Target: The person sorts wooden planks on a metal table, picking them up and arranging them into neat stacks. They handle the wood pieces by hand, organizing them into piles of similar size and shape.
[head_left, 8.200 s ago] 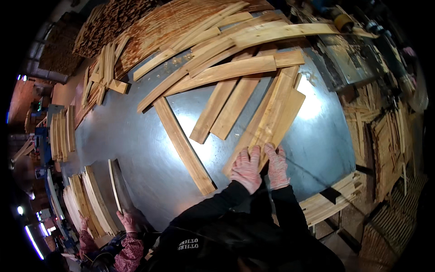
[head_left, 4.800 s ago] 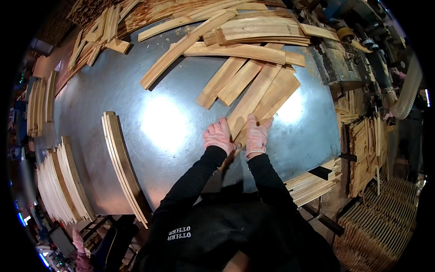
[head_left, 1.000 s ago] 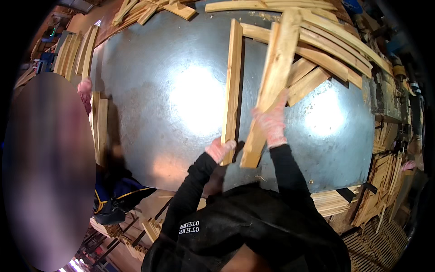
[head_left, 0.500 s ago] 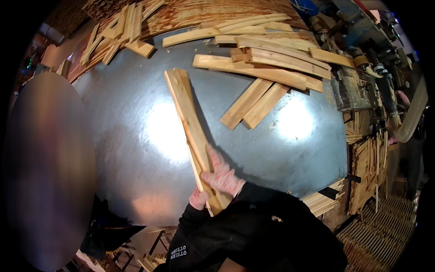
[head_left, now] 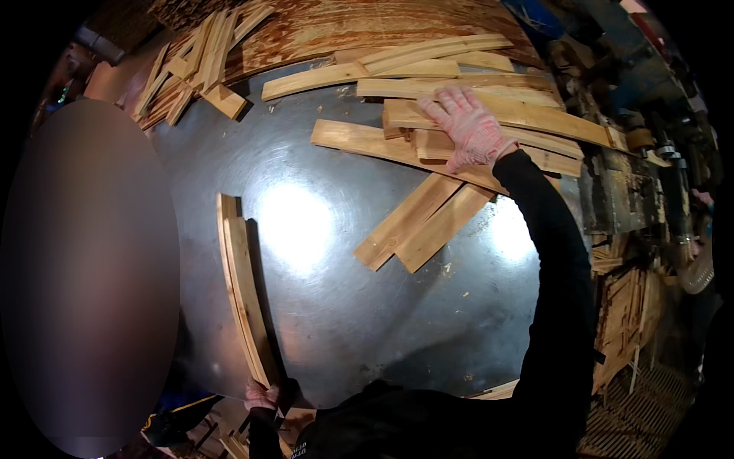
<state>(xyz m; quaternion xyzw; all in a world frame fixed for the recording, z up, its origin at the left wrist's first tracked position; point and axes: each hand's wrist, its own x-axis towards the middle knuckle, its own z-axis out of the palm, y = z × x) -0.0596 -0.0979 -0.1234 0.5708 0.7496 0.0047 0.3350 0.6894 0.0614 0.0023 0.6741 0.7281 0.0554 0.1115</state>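
Observation:
My left hand (head_left: 262, 395), in a pink-and-white glove, grips the near end of a few narrow wooden boards (head_left: 242, 287) laid side by side. They run away from me over the left part of the metal tabletop. In the same kind of glove, my right hand (head_left: 468, 128) lies with spread fingers on the heap of planks (head_left: 527, 115) at the far right. Its palm hides part of the top planks. Two short boards (head_left: 409, 218) stick out of that heap toward me, slanting to the left.
The shiny metal tabletop (head_left: 336, 321) carries scattered wood chips. More offcuts (head_left: 206, 61) lie crossed at the far left on a rust-brown sheet (head_left: 313, 38). Machinery (head_left: 650, 138) stands along the right edge. A blurred oval covers the left side.
My right hand has left the boards and reached out to the heap at the far right. My left hand has brought the boards over to the left.

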